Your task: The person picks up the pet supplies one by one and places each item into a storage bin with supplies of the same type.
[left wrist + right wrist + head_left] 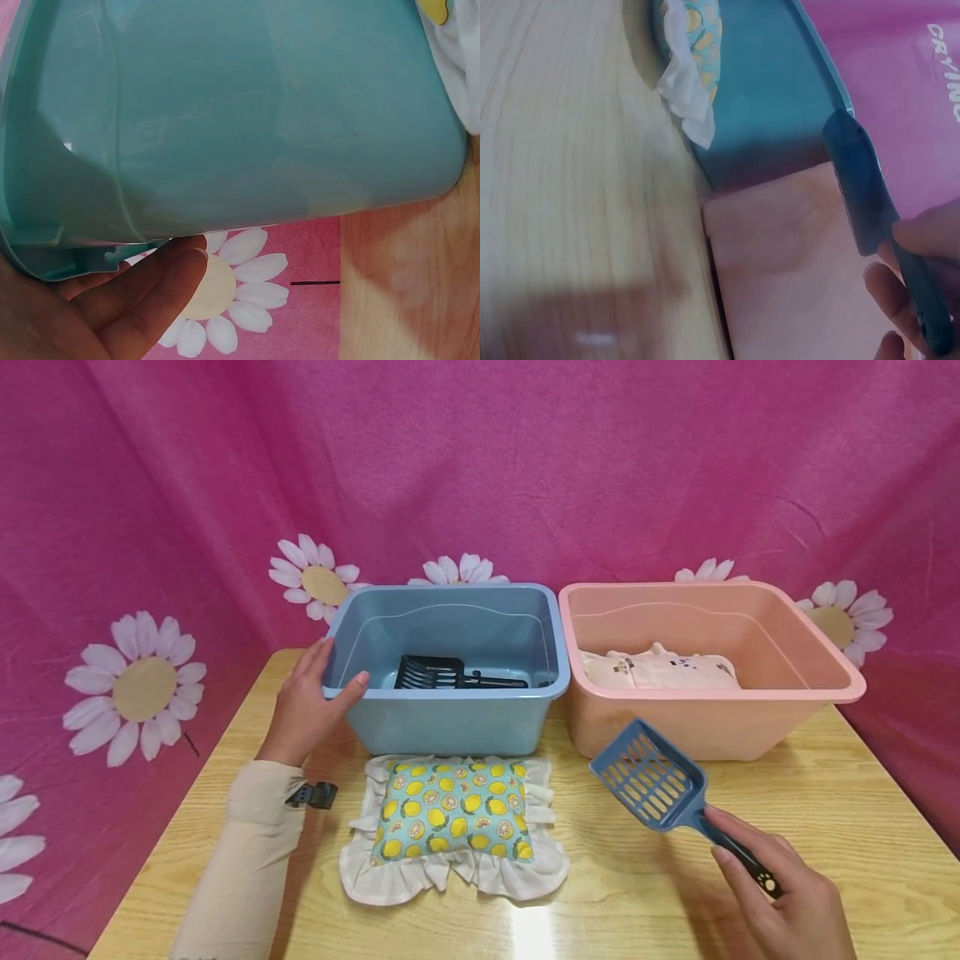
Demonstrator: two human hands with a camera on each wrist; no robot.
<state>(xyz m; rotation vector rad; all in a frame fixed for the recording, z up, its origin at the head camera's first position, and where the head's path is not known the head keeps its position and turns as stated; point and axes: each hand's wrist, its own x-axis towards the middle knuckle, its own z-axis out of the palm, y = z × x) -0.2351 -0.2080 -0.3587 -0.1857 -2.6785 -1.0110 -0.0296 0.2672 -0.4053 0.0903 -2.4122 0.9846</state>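
Across the worktop (615, 893), pairs and singles

Side by side stand two tubs: the blue tub (450, 725) on the left, the pink tub (705, 727) on the right. Scoops also number two. The black scoop (459, 675) lies inside the blue tub; the blue scoop (693, 806) is held up before the pink tub by the right hand (795, 893). One pillow (453, 814), printed with lemons, lies just in front of the blue tub, and one pale cloth (663, 672) lies in the pink tub.

The right hand's grip is closed on the blue scoop's handle, thumb against fingers. The left hand's (306, 706) grip is half closed around the blue tub's near left corner, thumb over the rim, fingers along the outside.

The two rims touch or nearly touch. Open room lies right of the pillow, below the blue scoop; a strip also runs between the left forearm (243, 868) and the worktop's left edge.

From the left wrist, fingers (154, 304) show under the blue tub's rim. From the right wrist, the blue scoop appears nearly edge-on, and white lettering (945, 60) shows on the curtain (900, 97). Only the head view sees into both tubs.
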